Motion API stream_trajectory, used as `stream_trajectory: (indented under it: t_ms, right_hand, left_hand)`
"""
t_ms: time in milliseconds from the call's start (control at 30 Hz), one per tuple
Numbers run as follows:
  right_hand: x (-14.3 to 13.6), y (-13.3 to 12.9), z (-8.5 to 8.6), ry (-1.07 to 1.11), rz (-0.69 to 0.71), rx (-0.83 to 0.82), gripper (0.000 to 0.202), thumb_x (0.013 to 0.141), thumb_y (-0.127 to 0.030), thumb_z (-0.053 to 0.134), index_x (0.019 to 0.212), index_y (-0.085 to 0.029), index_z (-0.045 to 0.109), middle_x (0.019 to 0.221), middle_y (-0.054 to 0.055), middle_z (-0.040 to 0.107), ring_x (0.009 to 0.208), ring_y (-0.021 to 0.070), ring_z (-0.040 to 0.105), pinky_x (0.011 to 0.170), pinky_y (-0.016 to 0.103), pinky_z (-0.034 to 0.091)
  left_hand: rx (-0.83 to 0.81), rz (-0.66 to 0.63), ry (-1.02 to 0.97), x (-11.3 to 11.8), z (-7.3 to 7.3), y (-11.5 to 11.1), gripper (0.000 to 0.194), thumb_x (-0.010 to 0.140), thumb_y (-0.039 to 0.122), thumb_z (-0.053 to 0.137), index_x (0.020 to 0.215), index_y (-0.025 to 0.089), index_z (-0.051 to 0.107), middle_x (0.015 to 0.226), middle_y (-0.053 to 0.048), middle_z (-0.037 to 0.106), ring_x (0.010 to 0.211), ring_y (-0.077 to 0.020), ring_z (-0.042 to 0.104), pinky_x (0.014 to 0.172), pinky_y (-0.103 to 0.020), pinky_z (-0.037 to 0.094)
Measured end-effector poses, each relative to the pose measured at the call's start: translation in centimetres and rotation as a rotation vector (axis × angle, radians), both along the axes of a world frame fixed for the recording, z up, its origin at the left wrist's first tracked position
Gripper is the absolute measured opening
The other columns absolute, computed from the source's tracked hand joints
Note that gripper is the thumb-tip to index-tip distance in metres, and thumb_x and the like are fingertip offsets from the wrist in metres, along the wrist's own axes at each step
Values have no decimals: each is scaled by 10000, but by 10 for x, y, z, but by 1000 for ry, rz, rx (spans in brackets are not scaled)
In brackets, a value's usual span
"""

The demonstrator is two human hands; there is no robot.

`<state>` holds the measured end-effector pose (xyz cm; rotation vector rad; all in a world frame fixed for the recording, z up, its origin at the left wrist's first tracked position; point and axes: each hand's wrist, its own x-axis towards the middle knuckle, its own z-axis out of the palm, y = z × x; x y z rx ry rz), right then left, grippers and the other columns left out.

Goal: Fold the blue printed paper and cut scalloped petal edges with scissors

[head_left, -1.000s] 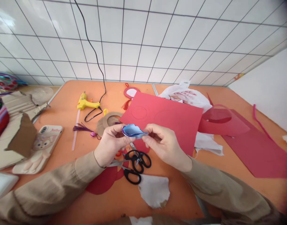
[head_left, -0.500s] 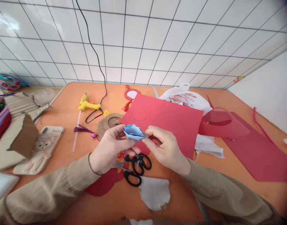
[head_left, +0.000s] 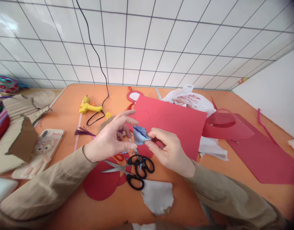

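The blue folded piece [head_left: 140, 137] is held up near the middle of the frame, above the table [head_left: 185, 204], with its mouth partly open towards the upper side. The right hand [head_left: 172, 153] pinches its narrow right end between thumb and fingertips. The left hand [head_left: 108, 137] is spread around its left side, thumb and fingers wide apart; whether the thumb tip touches it, I cannot tell. A firm pinch at the narrow end should keep the layers gathered, while a light touch from the left hand would suit the wider part, since the thin material looks easy to crush.

Just below lie the scissors [head_left: 114, 170], their blades apart and pointing left, so dipping the left wrist would best be avoided. Beside them are a red round piece [head_left: 100, 183] and, lower centre, a pale scrap [head_left: 158, 195]. The red sheet [head_left: 178, 124] reaches behind the right hand, its corners easy to catch. Farther out, the glue gun [head_left: 90, 107] sits upper left and the plastic bag [head_left: 197, 102] upper right, near the table's far edge. The tiled wall [head_left: 139, 35] bounds reach beyond; lifting straight up seems the easiest way to gain room.
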<state>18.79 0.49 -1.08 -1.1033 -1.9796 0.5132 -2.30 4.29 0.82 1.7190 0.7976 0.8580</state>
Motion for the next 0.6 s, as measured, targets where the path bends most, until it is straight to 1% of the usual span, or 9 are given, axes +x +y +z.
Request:
stream_trajectory:
  t_ms: [67, 100, 167, 233, 300, 367, 467, 533, 600]
  right_hand:
    - [1, 0, -1, -55, 15, 97, 189, 878, -144, 555, 731, -207, 455, 638, -33, 458, 540, 102, 417, 516, 234, 342]
    - [2, 1, -2, -84, 25, 161, 176, 884, -132, 549, 749, -207, 464, 651, -25, 472, 549, 107, 428, 522, 236, 348]
    - [4, 1, -4, -143, 50, 286, 137, 900, -118, 527, 800, -205, 494, 684, -4, 514, 579, 122, 461, 542, 243, 371]
    - [5, 2, -6, -196, 67, 364, 119, 912, -115, 506, 836, -206, 518, 702, 14, 546, 604, 137, 490, 563, 252, 393]
    - [5, 1, -7, -223, 65, 392, 121, 915, -121, 495, 842, -207, 535, 700, 20, 561, 612, 147, 507, 577, 260, 410]
    - [4, 1, -7, -229, 56, 395, 125, 917, -126, 492, 838, -208, 545, 699, 22, 568, 616, 152, 518, 586, 266, 418]
    - [3, 0, -6, -217, 56, 386, 131, 920, -124, 487, 836, -205, 545, 697, 24, 569, 611, 150, 520, 581, 267, 420]
    - [3, 0, -5, -211, 57, 372, 133, 921, -128, 485, 833, -206, 546, 692, 22, 567, 604, 150, 519, 575, 269, 417]
    - [3, 0, -4, -200, 55, 356, 131, 918, -130, 489, 830, -209, 546, 691, 19, 564, 600, 148, 517, 568, 267, 411]
  left_hand:
    - [5, -26, 0, -2, -1, 3, 526, 657, 216, 836, 1140, 221, 625, 1525, -162, 338, 726, -98, 605, 528, -217, 506]
    - [24, -59, 10, -4, -1, 5, 497, 663, 214, 831, 1120, 214, 636, 1524, -163, 340, 741, -109, 618, 533, -222, 513]
    - [102, -118, 52, -7, -2, 8, 342, 682, 203, 813, 996, 184, 677, 1510, -165, 368, 815, -155, 647, 584, -253, 543]
    - [213, -153, 97, -8, -3, 11, 198, 700, 205, 800, 862, 164, 693, 1493, -169, 402, 897, -203, 652, 684, -311, 569]
    - [307, -196, 115, -9, -4, 13, 141, 718, 226, 793, 788, 162, 688, 1496, -170, 410, 948, -230, 641, 764, -361, 569]
    - [372, -234, 105, -7, -6, 13, 128, 737, 239, 781, 770, 167, 680, 1522, -171, 385, 1022, -258, 624, 834, -395, 556]
    - [441, -233, 109, -4, -12, 12, 109, 759, 215, 757, 760, 167, 660, 1543, -175, 363, 1165, -300, 573, 926, -424, 519]
    - [464, -198, 117, -4, -16, 11, 88, 779, 168, 720, 736, 168, 644, 1513, -172, 417, 1193, -302, 563, 941, -427, 508]
    - [482, -170, 115, -4, -20, 11, 97, 795, 127, 680, 723, 176, 637, 1446, -165, 507, 1165, -287, 586, 919, -418, 514]
